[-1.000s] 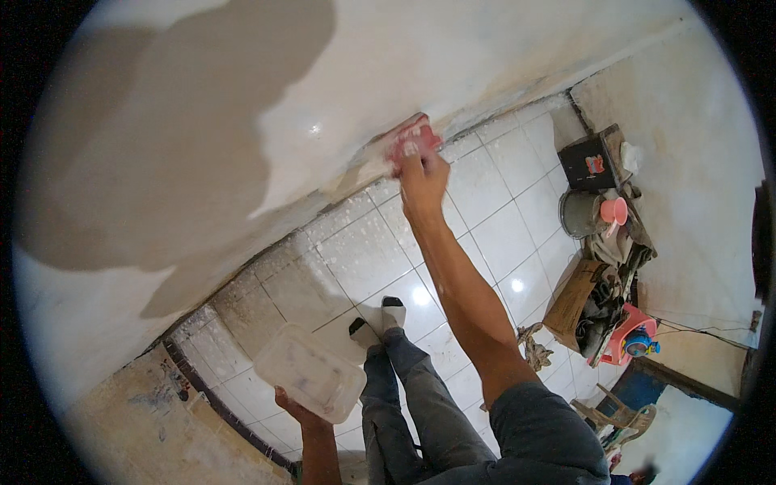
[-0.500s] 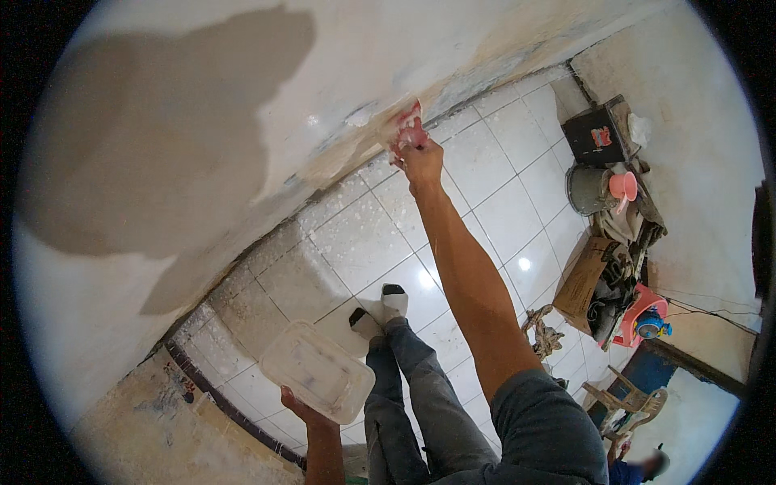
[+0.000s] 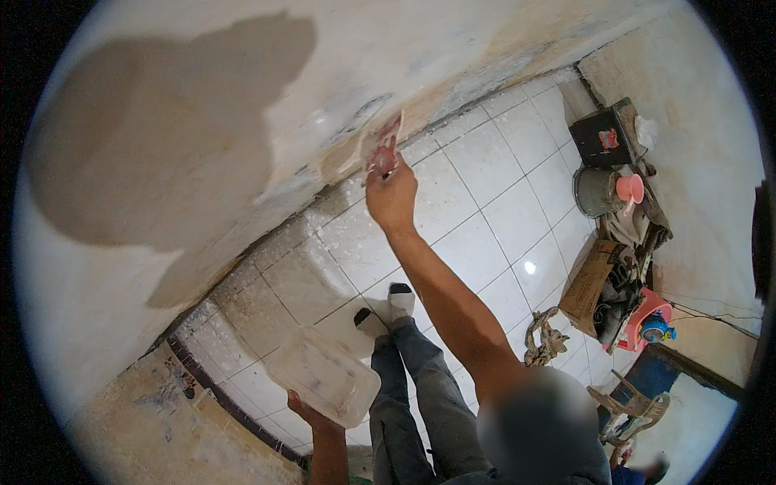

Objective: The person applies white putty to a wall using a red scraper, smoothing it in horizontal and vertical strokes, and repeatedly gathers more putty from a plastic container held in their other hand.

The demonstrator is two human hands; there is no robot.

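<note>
Roughly at upper centre of the frame, the right hand (image 3: 391, 197) is curled closed around a flat red tool (image 3: 386, 150), smeared with whitish paste and set against the stained, patchy wall (image 3: 453, 56). At lower centre-left, the left hand (image 3: 312, 412) supports a shallow, cloudy-translucent plastic container (image 3: 356, 398), rectangular with rounded corners and greyish marks inside; its fingers are mostly hidden beneath, so I cannot tell how far they spread.

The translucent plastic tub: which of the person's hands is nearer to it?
Left. The left hand holds the tub at its near edge; the right hand is farther off, ahead and to the right of it, with a red tool at the wall.
</note>
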